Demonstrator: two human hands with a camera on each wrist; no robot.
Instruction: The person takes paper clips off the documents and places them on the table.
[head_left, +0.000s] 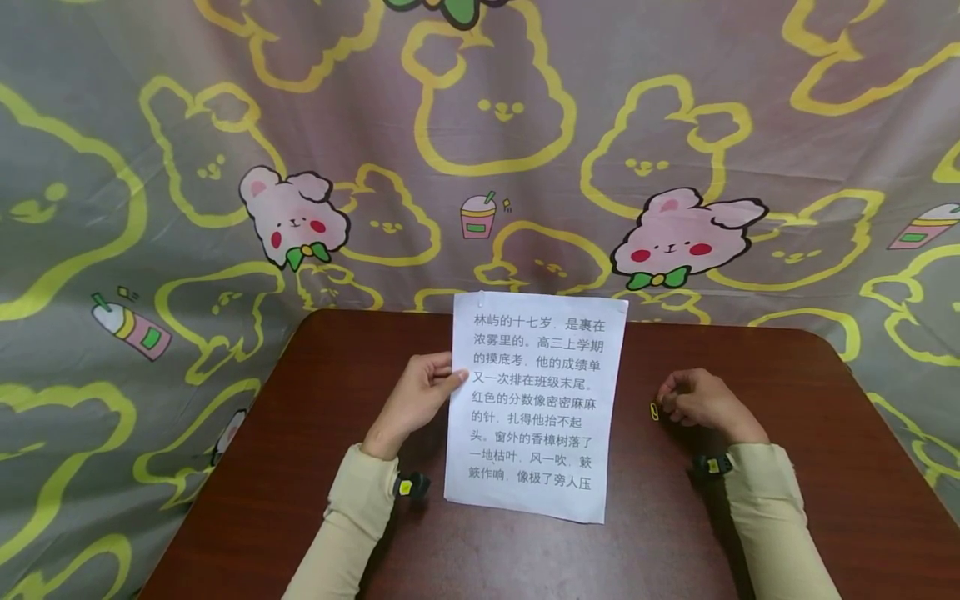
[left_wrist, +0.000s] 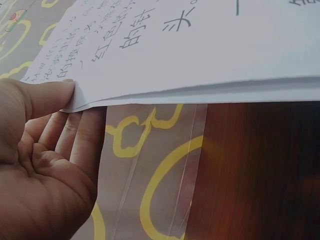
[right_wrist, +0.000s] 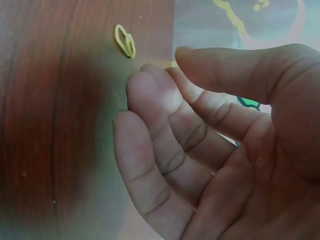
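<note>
The paper (head_left: pixel 536 408) stands between the 2 hands, before the table's (head_left: pixel 285 467) far edge. The left hand (head_left: pixel 412 398) is at its left edge, thumb in front, fingers behind. To the paper's right, well apart, a paper clip (head_left: pixel 655 412) lies on the table, just left of the right hand (head_left: pixel 701 404). Behind the table hangs a curtain (head_left: pixel 390 125).

In the head view, the left hand (head_left: pixel 414 402) is partly hidden by the paper (head_left: pixel 536 408); the table (head_left: pixel 330 367) is cut off below.
</note>
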